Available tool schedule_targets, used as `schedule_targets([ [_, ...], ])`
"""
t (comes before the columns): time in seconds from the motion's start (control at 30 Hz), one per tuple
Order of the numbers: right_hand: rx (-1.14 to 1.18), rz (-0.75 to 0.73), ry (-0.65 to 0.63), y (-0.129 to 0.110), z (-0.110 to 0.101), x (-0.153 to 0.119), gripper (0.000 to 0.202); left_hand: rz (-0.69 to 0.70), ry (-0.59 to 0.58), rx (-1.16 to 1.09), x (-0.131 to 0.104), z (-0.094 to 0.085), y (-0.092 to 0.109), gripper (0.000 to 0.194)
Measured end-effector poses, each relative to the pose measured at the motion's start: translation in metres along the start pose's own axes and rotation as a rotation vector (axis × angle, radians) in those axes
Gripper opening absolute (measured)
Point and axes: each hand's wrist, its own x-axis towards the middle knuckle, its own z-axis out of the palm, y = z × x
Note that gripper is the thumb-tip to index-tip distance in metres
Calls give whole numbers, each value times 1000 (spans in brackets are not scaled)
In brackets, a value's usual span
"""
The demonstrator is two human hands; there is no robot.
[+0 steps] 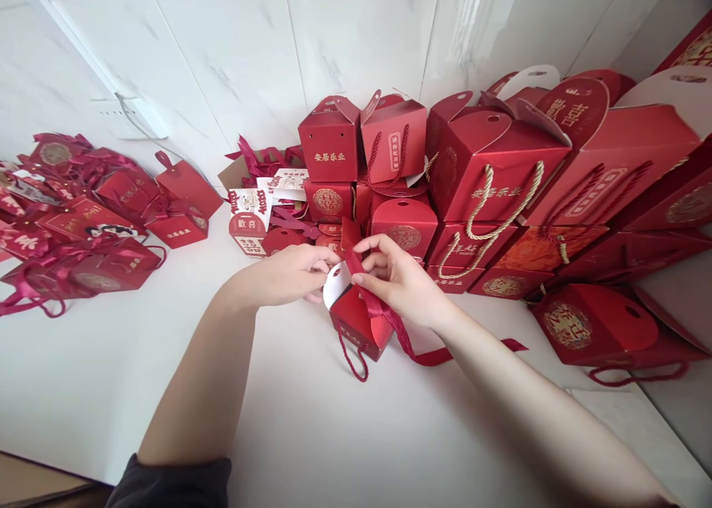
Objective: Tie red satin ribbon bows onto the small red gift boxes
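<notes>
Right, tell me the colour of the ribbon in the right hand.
The ribbon is deep crimson red, best seen in the head view.

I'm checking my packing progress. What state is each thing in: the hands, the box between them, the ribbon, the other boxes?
Left hand: fingers bent, grip unclear
Right hand: pinching ribbon
Ribbon: partly trailing
Small box: white-backed flap raised
Left boxes: heaped
Right boxes: mostly stacked

White tiles (361, 26) fill the top; a socket (125, 115) and cable (154, 139) sit upper left. Ribboned red boxes (125, 196) crowd the left, cards (250, 200) lie left of centre, and stacked boxes (503, 174) fill the right.
</notes>
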Motion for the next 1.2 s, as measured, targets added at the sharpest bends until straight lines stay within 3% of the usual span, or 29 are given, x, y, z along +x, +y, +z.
schedule_targets([
  [0.13, 178, -57, 4, -10, -3, -1, 11, -5, -27, -28, -1, 0, 2, 28],
  [0.23, 224, -27, 52, -19, -8, -3, 19, -13, -39, -25, -1, 2, 4, 31],
  [0.33, 238, 67, -79, -21, -11, -6, 28, -17, -43, -22, 0, 2, 4, 32],
  [0.43, 113, 172, -230, -17, -9, -6, 42, -21, -45, -29, 0, 3, 4, 34],
  [0.53, -146, 180, -200, -13, -4, -4, 48, -19, -42, 5, -1, 4, 5, 35],
  [0.63, -325, 183, -241, -11, -2, -2, 45, -16, -22, 38, -3, 6, 8, 34],
  [0.77, -338, 214, -356, -7, -4, -3, 28, -24, -39, 45, -4, 7, 11, 34],
  [0.9, -219, 84, -204, -2, -2, -2, 18, -8, -69, 40, -4, 6, 10, 25],
  [1.03, -84, 72, -27, -6, 1, -3, 19, -2, -73, 19, -3, 5, 7, 24],
  [1.1, -52, 98, -11, -11, 0, -4, 24, -7, -73, 22, -3, 5, 6, 25],
  [1.2, 2, 181, -95, -14, 0, -5, 34, -10, -80, 17, -3, 5, 5, 28],
])
